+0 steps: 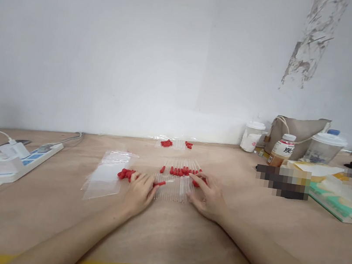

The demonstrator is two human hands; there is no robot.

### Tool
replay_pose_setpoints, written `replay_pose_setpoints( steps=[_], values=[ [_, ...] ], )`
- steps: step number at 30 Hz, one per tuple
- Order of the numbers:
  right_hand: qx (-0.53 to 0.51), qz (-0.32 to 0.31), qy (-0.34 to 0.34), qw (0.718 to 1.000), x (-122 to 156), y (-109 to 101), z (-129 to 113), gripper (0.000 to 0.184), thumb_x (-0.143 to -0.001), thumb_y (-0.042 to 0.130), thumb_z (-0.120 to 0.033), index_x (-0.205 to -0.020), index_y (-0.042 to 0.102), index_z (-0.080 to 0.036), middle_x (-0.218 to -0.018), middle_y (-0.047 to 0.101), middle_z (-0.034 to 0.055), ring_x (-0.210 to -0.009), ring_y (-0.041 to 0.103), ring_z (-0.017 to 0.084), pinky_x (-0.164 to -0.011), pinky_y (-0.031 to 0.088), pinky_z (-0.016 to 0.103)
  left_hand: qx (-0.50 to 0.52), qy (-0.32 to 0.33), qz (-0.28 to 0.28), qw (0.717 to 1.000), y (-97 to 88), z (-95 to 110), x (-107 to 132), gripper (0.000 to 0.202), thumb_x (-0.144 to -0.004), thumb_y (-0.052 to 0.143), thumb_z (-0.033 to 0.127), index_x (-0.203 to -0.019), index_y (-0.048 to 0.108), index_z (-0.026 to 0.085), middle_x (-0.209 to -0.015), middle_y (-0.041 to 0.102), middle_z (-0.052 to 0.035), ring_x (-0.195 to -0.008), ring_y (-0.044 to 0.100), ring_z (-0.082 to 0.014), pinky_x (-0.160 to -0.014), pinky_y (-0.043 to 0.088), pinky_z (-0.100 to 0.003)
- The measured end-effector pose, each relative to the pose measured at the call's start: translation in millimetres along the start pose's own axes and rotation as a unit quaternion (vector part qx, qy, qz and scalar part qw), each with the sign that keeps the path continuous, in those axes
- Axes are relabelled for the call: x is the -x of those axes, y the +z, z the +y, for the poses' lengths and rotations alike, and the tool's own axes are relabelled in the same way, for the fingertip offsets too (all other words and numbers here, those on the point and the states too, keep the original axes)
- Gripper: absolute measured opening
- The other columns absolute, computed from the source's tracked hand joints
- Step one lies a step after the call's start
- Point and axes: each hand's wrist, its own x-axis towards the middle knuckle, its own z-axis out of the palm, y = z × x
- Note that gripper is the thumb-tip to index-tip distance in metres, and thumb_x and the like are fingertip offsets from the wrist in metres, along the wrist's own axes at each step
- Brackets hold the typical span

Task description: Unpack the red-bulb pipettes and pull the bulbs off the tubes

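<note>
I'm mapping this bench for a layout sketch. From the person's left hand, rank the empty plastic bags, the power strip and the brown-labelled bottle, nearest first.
From the left hand:
1. Empty plastic bags, just to its left on the table.
2. Power strip, farther left near the table's edge.
3. Brown-labelled bottle, far right, back towards the wall.

Both hands (pixel 140 193) (pixel 208 196) rest on clear tubes (pixel 172 189) (red-capped)

left hand (pixel 139 192), right hand (pixel 208 197), fingers curled
</note>
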Motion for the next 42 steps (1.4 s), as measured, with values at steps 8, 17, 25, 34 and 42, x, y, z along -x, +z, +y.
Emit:
replay_pose_setpoints(
  steps=[8, 17, 25, 34, 42],
  values=[
    [0.017, -0.021, -0.090, 0.996, 1, 9, -15, 0.022, -0.083, 0.049, -0.032, -0.100, 0.058, -0.023, -0.085, 0.063, 0.0022, -0.089, 0.050, 0.017, -0.088, 0.022, 0.039, 0.061, 0.096, 0.086, 0.990, 10.6, 11, 8, 0.010, -0.083, 0.045, 0.019, -0.076, 0.051, 0.018, -0.077, 0.062, -0.0010, -0.075, 0.053, -0.0154, -0.079, 0.028, -0.035],
    [0.009, -0.049, -0.114, 0.992, 1, 15, -19, 0.018, -0.084, 0.045, -0.021, -0.089, 0.062, -0.021, -0.068, 0.059, -0.0007, -0.072, 0.047, 0.012, -0.082, 0.023, 0.035, 0.079, 0.119, 0.066, 0.988, 7.3, 20, 5, 0.016, -0.083, 0.050, 0.028, -0.095, 0.056, 0.020, -0.090, 0.064, -0.0026, -0.084, 0.053, -0.0169, -0.083, 0.025, -0.036],
    [-0.005, -0.041, -0.150, 0.988, 3, 9, -19, 0.017, -0.083, 0.046, -0.020, -0.080, 0.063, -0.021, -0.057, 0.056, -0.0024, -0.067, 0.043, 0.011, -0.081, 0.023, 0.036, 0.050, 0.161, 0.050, 0.984, 10.8, 16, 8, 0.023, -0.086, 0.046, 0.029, -0.070, 0.057, 0.017, -0.063, 0.058, 0.0009, -0.070, 0.050, -0.0137, -0.085, 0.024, -0.036],
    [-0.014, -0.042, -0.152, 0.987, 6, 5, -18, 0.015, -0.081, 0.047, -0.017, -0.073, 0.060, -0.020, -0.057, 0.056, -0.0030, -0.067, 0.043, 0.011, -0.082, 0.022, 0.035, 0.057, 0.188, 0.048, 0.979, 10.1, 16, 10, 0.023, -0.086, 0.043, 0.021, -0.066, 0.055, 0.017, -0.060, 0.056, 0.0014, -0.070, 0.048, -0.0131, -0.082, 0.024, -0.036],
    [-0.010, -0.047, -0.152, 0.987, 7, 4, -18, 0.016, -0.081, 0.046, -0.017, -0.074, 0.060, -0.020, -0.058, 0.056, -0.0032, -0.068, 0.044, 0.010, -0.083, 0.022, 0.035, 0.071, 0.203, 0.058, 0.975, 9.1, 17, 10, 0.021, -0.084, 0.043, 0.015, -0.070, 0.058, 0.019, -0.064, 0.060, 0.0015, -0.074, 0.050, -0.0136, -0.083, 0.024, -0.036]
  ],
)
